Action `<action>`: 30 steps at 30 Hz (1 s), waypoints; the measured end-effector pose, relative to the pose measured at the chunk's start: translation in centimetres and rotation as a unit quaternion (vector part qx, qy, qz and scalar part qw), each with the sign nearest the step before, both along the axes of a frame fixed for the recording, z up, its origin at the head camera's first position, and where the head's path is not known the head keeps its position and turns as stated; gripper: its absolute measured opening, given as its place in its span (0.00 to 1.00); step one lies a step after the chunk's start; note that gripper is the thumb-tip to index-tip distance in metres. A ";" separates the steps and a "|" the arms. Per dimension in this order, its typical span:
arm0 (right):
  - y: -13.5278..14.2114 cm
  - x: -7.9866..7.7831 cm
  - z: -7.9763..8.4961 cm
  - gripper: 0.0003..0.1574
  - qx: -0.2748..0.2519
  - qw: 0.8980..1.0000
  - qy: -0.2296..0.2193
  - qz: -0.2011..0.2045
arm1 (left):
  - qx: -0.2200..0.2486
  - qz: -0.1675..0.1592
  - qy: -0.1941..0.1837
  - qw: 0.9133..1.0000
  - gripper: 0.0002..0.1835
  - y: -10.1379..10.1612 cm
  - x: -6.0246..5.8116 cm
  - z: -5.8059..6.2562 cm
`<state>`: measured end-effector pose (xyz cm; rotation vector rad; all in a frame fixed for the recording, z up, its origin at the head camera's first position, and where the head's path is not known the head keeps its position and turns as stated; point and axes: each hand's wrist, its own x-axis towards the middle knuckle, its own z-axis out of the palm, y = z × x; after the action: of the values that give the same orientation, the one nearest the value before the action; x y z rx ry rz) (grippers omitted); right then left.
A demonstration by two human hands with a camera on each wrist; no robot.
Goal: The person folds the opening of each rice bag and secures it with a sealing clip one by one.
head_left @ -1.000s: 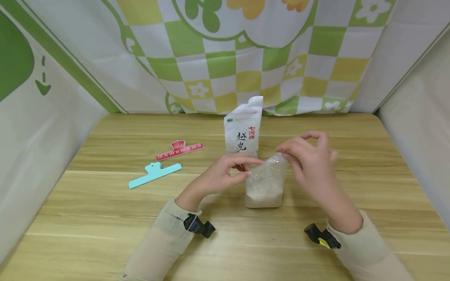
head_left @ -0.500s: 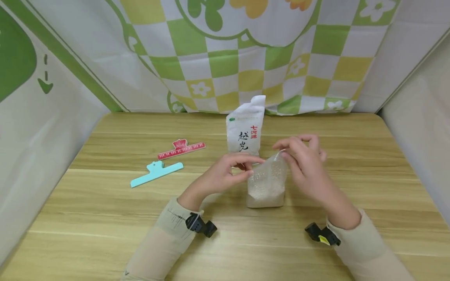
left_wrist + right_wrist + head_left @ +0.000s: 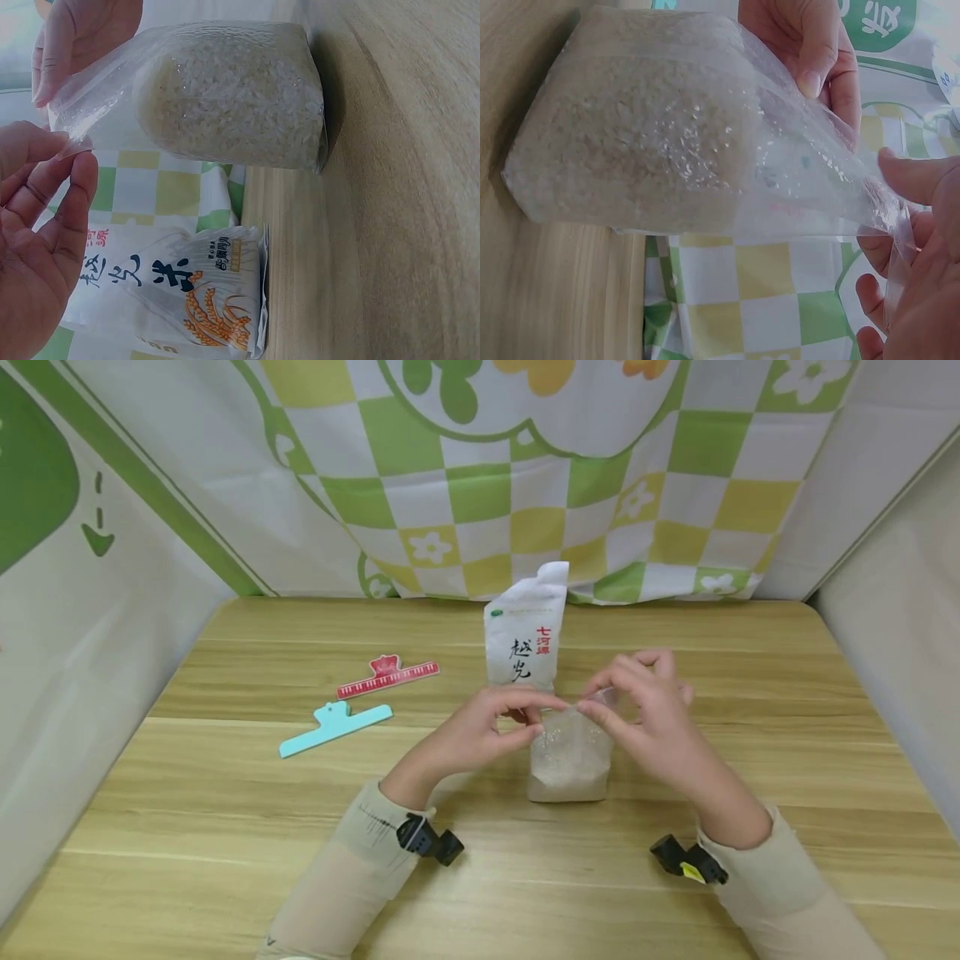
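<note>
A clear plastic bag of rice [image 3: 570, 768] stands upright on the table, white grains filling its lower part. My left hand [image 3: 483, 727] pinches one upper corner of the bag between thumb and fingers; in the left wrist view that hand [image 3: 37, 217] has the thin film at its fingertips. At the other side of the bag's mouth, my right hand [image 3: 652, 718] holds the gathered top edge, close to the left fingertips. The right wrist view shows the loose upper film of the bag [image 3: 802, 165] drawn toward the right hand [image 3: 930, 255].
Behind the clear bag stands a white printed rice package [image 3: 525, 627]. To the left lie a red bag clip [image 3: 387, 677] and a light blue bag clip [image 3: 335, 727] on the wooden table [image 3: 187, 827]. A checkered cloth [image 3: 480, 493] hangs behind the table.
My right hand has moved left and slightly down, bringing the bag's raised right corner toward the left hand. The left hand keeps its hold on the bag. Both clips lie where they were.
</note>
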<state>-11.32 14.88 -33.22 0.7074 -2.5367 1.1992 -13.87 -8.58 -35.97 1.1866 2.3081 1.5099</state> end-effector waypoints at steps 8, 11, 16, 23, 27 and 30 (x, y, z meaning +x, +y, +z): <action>-0.3 0.2 0.3 0.08 0.021 0.998 0.049 -0.018 | 0.001 -0.002 -0.007 1.000 0.17 -0.1 0.0 0.0; -0.5 0.3 0.3 0.09 0.045 0.996 0.077 -0.030 | 0.002 0.008 -0.017 1.000 0.17 0.1 0.0 -0.1; -0.8 0.4 0.1 0.08 0.060 0.991 0.113 -0.043 | 0.008 0.051 -0.046 0.998 0.13 0.7 0.2 -0.1; -1.0 0.4 -0.1 0.08 0.049 0.991 0.121 -0.040 | 0.017 0.111 -0.046 0.993 0.09 1.7 0.7 -0.1; -1.2 0.5 -0.2 0.05 0.065 0.987 0.139 -0.044 | 0.030 0.116 -0.035 0.992 0.07 1.8 0.8 -0.2; -1.5 0.5 -0.3 0.03 0.081 0.984 0.153 -0.046 | 0.043 0.116 -0.031 0.992 0.06 1.8 0.9 -0.1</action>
<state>-10.78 13.42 -33.56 0.7377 -2.3958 0.7916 -13.00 -6.80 -36.08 0.8987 2.4319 1.7129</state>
